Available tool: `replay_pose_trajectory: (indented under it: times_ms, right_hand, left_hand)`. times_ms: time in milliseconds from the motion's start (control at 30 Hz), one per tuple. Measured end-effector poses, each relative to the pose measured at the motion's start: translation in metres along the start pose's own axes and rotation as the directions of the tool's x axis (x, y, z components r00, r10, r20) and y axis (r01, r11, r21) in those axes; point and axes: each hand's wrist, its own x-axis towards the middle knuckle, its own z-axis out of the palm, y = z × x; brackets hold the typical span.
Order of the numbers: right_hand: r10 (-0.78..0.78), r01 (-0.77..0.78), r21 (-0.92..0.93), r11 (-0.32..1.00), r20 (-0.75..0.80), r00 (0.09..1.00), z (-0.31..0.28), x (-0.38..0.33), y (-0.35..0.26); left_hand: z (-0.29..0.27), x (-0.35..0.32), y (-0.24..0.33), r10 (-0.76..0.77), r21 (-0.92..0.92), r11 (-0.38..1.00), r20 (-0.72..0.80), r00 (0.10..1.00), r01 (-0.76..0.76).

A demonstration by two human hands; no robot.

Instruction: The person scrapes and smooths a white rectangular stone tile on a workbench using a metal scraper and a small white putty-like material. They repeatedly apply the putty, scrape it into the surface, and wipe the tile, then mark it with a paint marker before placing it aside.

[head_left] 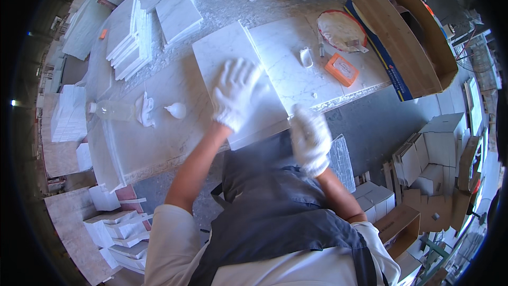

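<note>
A white marble tile (264,103) with fine grey veins lies on the worktable in front of me, its near end reaching the table's front edge. My left hand (236,92), in a white knit glove, rests flat on the tile's upper face with the fingers spread. At the tile's near right corner is my right hand (309,140), gloved the same way and slightly blurred. Its fingers are curled closed, and whatever may be inside them is hidden. Right of the tile lie an orange block (342,70) with a pale face and a small white roll (306,57).
A round red-rimmed dish (342,30) smeared with white paste sits near a long cardboard box (405,37). On the left are a clear bottle (114,110), a crumpled cloth (144,109) and a white bulb (175,110). Stacked tiles (129,42) stand farther back.
</note>
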Motion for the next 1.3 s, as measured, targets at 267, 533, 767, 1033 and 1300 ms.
replay_pose_trajectory:
  times_ms: [267, 533, 767, 1033, 1300]
  right_hand:
    - [0.2, -0.128, -0.377, 0.917, 0.159, 0.967, 0.005, 0.075, 0.105]
    - [0.423, -0.215, -0.577, 0.788, 0.254, 0.87, 0.046, 0.1, 0.126]
    - [0.395, -0.148, -0.599, 0.787, 0.305, 0.867, 0.053, 0.095, 0.152]
    - [0.44, -0.46, -0.009, 0.888, 0.31, 0.843, 0.044, 0.13, 0.115]
    - [0.328, -0.372, -0.02, 0.928, 0.516, 0.791, 0.107, 0.158, 0.046]
  left_hand:
    - [-0.027, -0.099, 0.104, 0.341, -0.646, 0.598, -0.331, 0.88, -0.475]
    - [-0.038, -0.157, 0.068, -0.042, -0.596, 0.785, -0.322, 0.946, -0.168]
    - [-0.034, -0.181, 0.055, -0.139, -0.55, 0.83, -0.373, 0.917, -0.097]
    - [-0.029, -0.181, 0.036, -0.304, -0.556, 0.831, -0.459, 0.835, -0.003]
    - [0.026, -0.127, -0.03, -0.371, -0.308, 0.923, -0.564, 0.738, 0.229]
